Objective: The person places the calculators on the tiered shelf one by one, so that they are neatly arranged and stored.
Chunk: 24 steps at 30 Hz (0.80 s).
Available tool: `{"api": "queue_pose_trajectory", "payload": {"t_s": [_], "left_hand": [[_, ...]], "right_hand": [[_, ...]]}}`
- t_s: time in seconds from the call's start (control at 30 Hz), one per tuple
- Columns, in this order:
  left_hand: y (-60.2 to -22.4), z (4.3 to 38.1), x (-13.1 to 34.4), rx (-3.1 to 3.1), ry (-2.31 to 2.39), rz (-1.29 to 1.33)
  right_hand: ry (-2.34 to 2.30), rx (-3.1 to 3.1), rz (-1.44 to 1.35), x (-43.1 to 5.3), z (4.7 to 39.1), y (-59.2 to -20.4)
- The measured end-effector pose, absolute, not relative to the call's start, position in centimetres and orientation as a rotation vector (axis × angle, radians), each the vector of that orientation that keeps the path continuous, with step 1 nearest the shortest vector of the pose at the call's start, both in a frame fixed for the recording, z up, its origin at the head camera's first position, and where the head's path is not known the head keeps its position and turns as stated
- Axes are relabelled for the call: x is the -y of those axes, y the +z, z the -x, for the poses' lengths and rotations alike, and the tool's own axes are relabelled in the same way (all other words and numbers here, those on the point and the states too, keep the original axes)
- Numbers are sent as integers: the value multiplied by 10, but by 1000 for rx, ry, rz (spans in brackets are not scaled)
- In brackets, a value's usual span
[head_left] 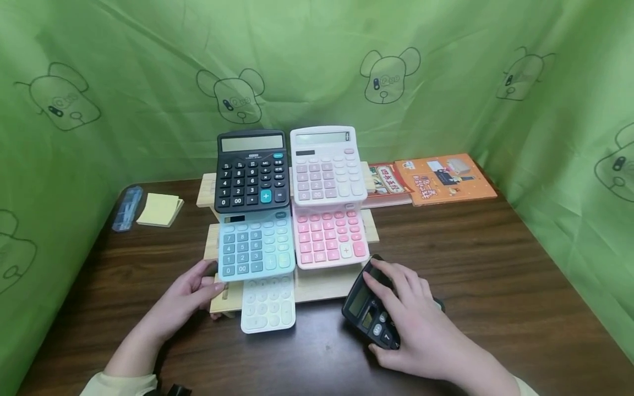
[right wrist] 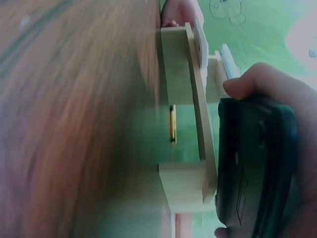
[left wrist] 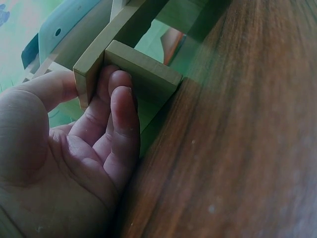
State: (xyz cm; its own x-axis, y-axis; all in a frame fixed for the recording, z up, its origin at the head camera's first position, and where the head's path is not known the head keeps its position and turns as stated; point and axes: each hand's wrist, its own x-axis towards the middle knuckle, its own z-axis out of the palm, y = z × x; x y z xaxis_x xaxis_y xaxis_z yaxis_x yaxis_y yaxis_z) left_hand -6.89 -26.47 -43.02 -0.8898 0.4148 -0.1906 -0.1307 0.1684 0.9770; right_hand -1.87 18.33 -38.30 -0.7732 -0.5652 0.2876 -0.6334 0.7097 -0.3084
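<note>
A stepped wooden stand [head_left: 327,285] carries several calculators. My left hand [head_left: 185,294] grips its front left corner, thumb on the board [left wrist: 89,74] and fingers curled underneath. To the right of the stand, my right hand [head_left: 413,316] holds a black calculator [head_left: 360,300], tilted, its screen end toward the stand; the palm hides much of its keypad. A black calculator [head_left: 252,176] and a white one with purple keys [head_left: 327,165] occupy the top step. Below them lie a blue calculator [head_left: 256,247] and a pink one [head_left: 331,236]. A white calculator [head_left: 268,305] lies on the lowest step, overhanging its front edge.
Sticky notes [head_left: 159,210] and a clear blue plastic item [head_left: 127,209] lie at the back left. Orange printed booklets [head_left: 448,179] lie behind the stand at right. A slim yellow object [right wrist: 173,124] shows under the stand. Green curtains [head_left: 317,66] enclose the wooden table [head_left: 495,275].
</note>
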Motion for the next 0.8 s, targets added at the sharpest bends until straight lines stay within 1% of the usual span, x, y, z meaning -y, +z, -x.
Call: {"api": "queue_pose_trajectory", "payload": {"t_s": [0.4,0.8], "left_hand": [[-432,69,266,-2006,1794,-344],[-432,70,267,-2006,1803,-329]], "right_hand": [[600,2661,-1044,-165,16,-387],[608,2650,-1107,-157,18,-385]]}}
